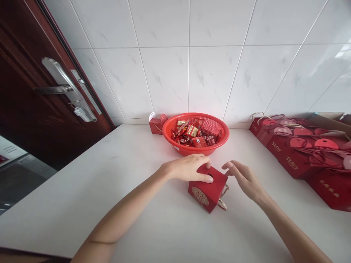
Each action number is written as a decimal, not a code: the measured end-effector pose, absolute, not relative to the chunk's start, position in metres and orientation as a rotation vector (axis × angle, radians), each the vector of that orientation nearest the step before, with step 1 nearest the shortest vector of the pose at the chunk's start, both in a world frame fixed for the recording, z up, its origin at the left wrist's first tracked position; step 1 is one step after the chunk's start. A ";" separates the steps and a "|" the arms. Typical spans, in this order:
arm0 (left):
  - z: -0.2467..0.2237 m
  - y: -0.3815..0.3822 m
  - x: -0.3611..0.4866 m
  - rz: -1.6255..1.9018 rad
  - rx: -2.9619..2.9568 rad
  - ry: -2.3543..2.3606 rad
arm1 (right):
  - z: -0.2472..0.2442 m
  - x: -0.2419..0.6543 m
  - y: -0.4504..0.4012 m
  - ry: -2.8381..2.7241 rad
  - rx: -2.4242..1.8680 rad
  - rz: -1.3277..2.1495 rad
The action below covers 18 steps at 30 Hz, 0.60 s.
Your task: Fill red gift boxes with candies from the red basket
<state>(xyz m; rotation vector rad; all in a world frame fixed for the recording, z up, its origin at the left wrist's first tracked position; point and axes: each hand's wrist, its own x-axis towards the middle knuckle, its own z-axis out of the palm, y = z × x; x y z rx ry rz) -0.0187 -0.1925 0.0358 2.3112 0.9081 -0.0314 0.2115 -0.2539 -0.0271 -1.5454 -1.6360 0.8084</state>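
Observation:
A small red gift box point(201, 195) with a round gold emblem stands on the white counter, its top flap showing a dark hole. My left hand point(193, 168) grips the box by its top flap, thumb near the hole and fingers over the far side. A twisted beige cord point(222, 204) hangs out at the box's right side. My right hand point(242, 177) is beside the box's right edge, thumb and forefinger close to its corner; whether they pinch anything is too small to tell. Behind the box sits a red plastic basket point(196, 150) of wrapped candies point(192, 130).
Another small red box point(156, 126) stands left of the basket against the tiled wall point(164, 80). Several red gift boxes with cords point(293, 160) line the right side of the counter point(123, 157). A dark red door point(24, 65) with a metal handle is at the left.

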 end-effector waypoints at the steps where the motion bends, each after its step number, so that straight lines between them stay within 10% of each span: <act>1: 0.035 -0.193 -0.018 -0.041 2.309 0.921 | -0.027 0.215 -0.252 -1.635 -1.589 0.863; 18: 0.032 -0.195 -0.017 0.035 2.451 1.199 | -0.020 0.225 -0.251 -1.461 -1.128 1.425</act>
